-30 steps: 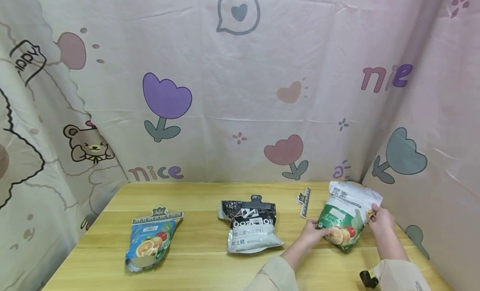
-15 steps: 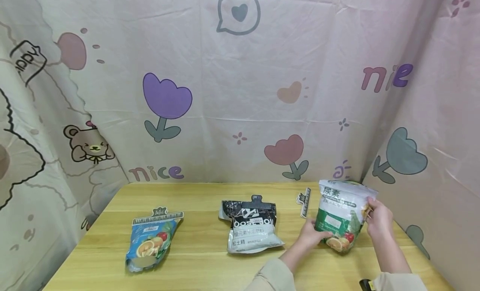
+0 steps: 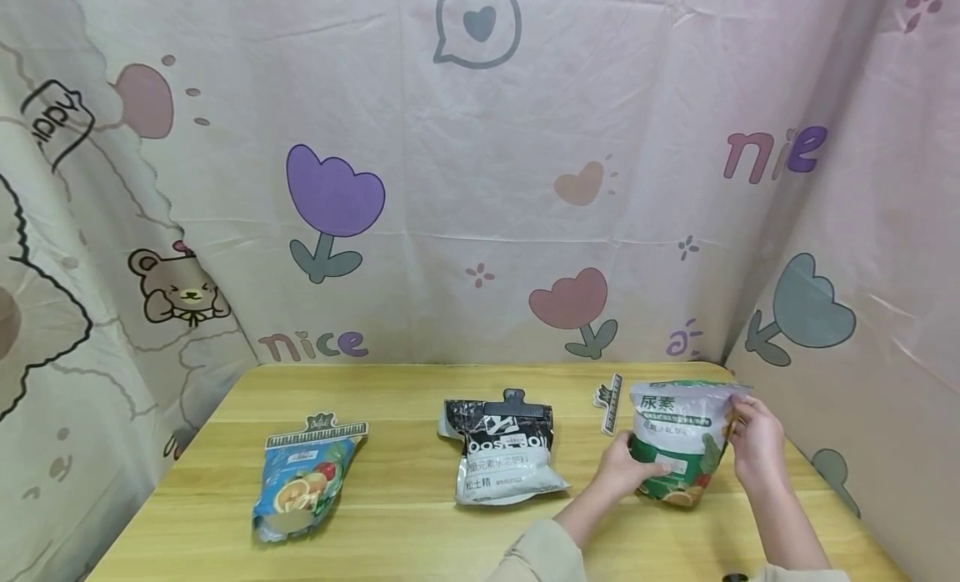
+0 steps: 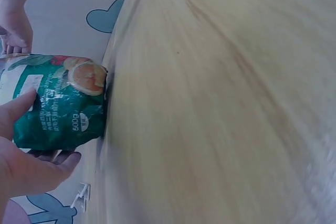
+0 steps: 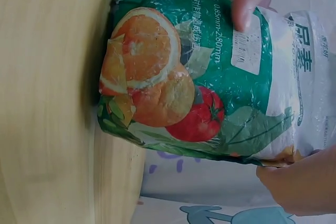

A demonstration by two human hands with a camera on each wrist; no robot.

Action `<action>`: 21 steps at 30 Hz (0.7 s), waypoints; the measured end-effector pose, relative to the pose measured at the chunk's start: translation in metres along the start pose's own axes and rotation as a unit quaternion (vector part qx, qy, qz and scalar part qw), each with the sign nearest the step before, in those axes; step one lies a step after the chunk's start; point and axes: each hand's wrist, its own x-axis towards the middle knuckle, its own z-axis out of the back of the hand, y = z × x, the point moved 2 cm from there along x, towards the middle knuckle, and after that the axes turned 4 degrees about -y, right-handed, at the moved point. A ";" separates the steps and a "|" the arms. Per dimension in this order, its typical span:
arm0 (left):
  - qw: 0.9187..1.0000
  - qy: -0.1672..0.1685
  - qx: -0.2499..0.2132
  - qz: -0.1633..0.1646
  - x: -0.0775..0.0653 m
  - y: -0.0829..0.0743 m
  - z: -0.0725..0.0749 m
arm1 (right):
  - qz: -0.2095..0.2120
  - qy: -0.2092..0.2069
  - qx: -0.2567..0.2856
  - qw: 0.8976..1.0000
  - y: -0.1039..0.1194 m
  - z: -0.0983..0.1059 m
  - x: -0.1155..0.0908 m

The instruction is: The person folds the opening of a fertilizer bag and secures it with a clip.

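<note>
A green and white plastic bag [image 3: 667, 444] with pictures of fruit stands upright at the right of the table, its bottom at the tabletop. My left hand [image 3: 621, 468] grips its left side, thumb across the front and fingers behind, as the left wrist view shows. With my right hand [image 3: 759, 444] I pinch the upper right edge of the bag. The right wrist view shows the bag's fruit-printed front [image 5: 178, 77] close up. Just left of the bag lies a loose clip [image 3: 612, 404] with a piano-key pattern.
A black and silver bag [image 3: 506, 474] with a black clip [image 3: 513, 407] on its top lies mid-table. Further left is a blue bag [image 3: 300, 486] with a piano-key clip [image 3: 315, 433] across its top. A printed curtain [image 3: 465, 190] hangs behind the wooden table [image 3: 405, 540].
The green and white bag has tilted from leaning right to upright, and its top has come forward. Both hands have kept their hold. The other bags and the loose clip have stayed put.
</note>
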 end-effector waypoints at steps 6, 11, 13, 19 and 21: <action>1.000 -0.009 0.000 -0.027 0.003 -0.008 0.004 | 0.027 0.026 0.040 0.999 0.000 0.000 -0.006; 0.999 -0.012 -0.028 -0.044 0.005 -0.013 0.006 | 0.022 0.026 0.038 0.999 0.000 -0.003 -0.007; 0.998 -0.014 -0.034 -0.054 0.005 -0.016 0.007 | 0.019 0.024 0.038 0.999 0.000 -0.005 -0.006; 0.996 -0.027 -0.036 -0.077 0.002 -0.028 0.007 | 0.022 0.045 0.056 0.997 -0.001 -0.004 -0.005; 0.995 -0.029 -0.041 -0.085 0.000 -0.033 0.007 | 0.025 0.060 0.069 0.995 -0.002 -0.004 -0.005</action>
